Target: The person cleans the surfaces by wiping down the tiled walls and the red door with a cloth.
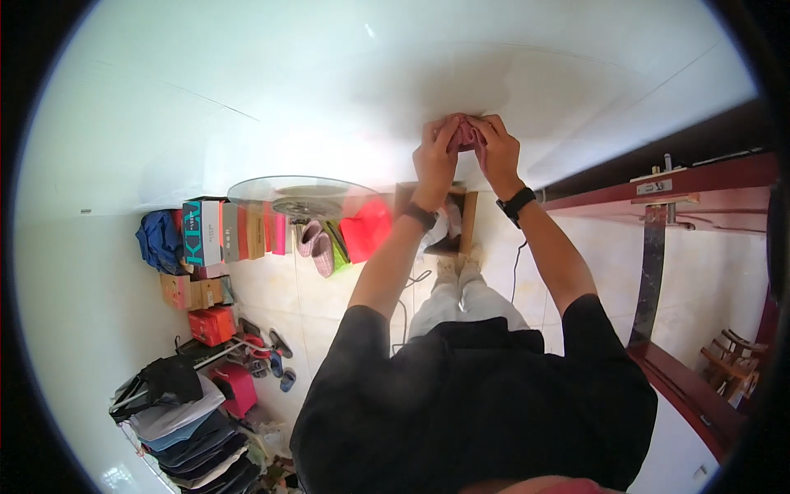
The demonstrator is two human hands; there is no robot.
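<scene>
Pale wall [329, 99], left hand [437, 155] and right hand [499, 151] pinching bunched pink cloth [467, 132] between their fingers, loose edge palmward, long axis unclear

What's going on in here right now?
A person in a black short-sleeved top has both hands up in front of a pale wall. The left hand and right hand each grip a side of what looks like a bunched pinkish cloth; whether it touches the wall, I can't tell. An open brown box is on the floor near the person's feet, with checked slippers off to the left.
</scene>
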